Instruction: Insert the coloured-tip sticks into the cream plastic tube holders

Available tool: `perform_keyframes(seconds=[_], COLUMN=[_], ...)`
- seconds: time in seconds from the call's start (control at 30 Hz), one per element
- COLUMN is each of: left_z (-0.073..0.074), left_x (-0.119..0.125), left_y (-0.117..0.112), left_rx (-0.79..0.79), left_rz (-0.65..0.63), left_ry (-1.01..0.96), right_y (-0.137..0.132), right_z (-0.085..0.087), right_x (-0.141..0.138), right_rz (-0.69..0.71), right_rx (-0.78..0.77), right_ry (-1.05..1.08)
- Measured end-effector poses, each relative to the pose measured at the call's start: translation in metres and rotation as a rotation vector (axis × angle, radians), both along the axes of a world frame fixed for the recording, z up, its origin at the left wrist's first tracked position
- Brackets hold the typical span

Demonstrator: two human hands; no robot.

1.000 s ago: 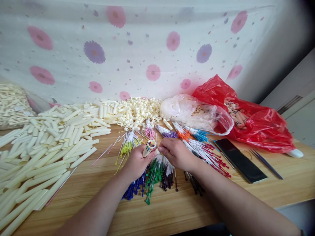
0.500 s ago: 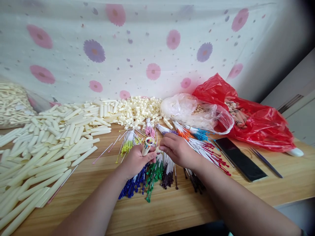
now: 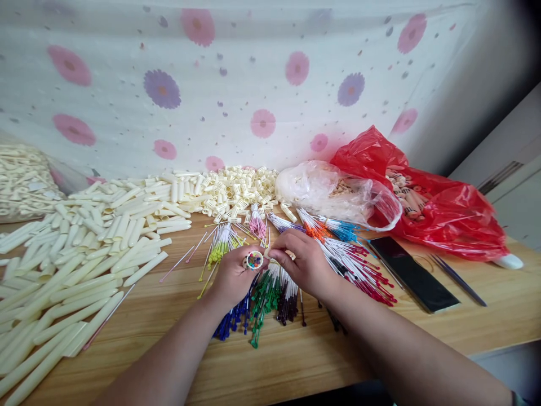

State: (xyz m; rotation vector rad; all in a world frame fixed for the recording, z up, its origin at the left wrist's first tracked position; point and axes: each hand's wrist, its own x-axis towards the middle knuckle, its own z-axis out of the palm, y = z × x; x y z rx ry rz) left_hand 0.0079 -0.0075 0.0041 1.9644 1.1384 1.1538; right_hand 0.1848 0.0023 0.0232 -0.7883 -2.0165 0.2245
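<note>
My left hand [image 3: 233, 277] is wrapped around a cream multicolour pen barrel [image 3: 254, 260]. Its open end faces me, and several coloured refill ends show inside. Close beside it, my right hand [image 3: 303, 264] pinches a small pale piece [image 3: 269, 254], mostly hidden by the fingers. Bundles of thin white refills with coloured ends lie fanned around and beneath both hands: yellow refills [image 3: 222, 242], pink refills [image 3: 257, 223], green refills [image 3: 267, 299], dark blue refills [image 3: 231, 318], dark purple refills [image 3: 290, 301] and red refills [image 3: 369, 270].
Long cream pen tubes [image 3: 80, 282] cover the table's left side. A heap of short slotted cream parts [image 3: 243, 189] lies at the back. A clear plastic bag [image 3: 310, 183] and a red bag [image 3: 460, 220] hold more parts. A black phone [image 3: 412, 273] and tweezers [image 3: 459, 279] lie right.
My left hand has turned the barrel so its open end tips toward me, showing the coloured ends. My right hand has shifted slightly left and down, closer to the barrel.
</note>
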Motion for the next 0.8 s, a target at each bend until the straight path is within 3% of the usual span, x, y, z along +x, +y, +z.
perform_keyframes(seconds=[0.2, 0.33, 0.8], left_z=[-0.010, -0.008, -0.003], left_x=[-0.007, -0.006, 0.000], left_y=[0.005, 0.006, 0.003], left_rx=[0.047, 0.041, 0.013], left_rz=[0.067, 0.056, 0.007], left_ry=[-0.020, 0.084, 0.149], right_y=[-0.021, -0.042, -0.035], right_z=[0.037, 0.057, 0.042], right_x=[0.025, 0.034, 0.020], right_rz=[-0.066, 0.032, 0.067], right_rx=[0.216, 0.283, 0.379], right_ry=[0.260, 0.204, -0.071])
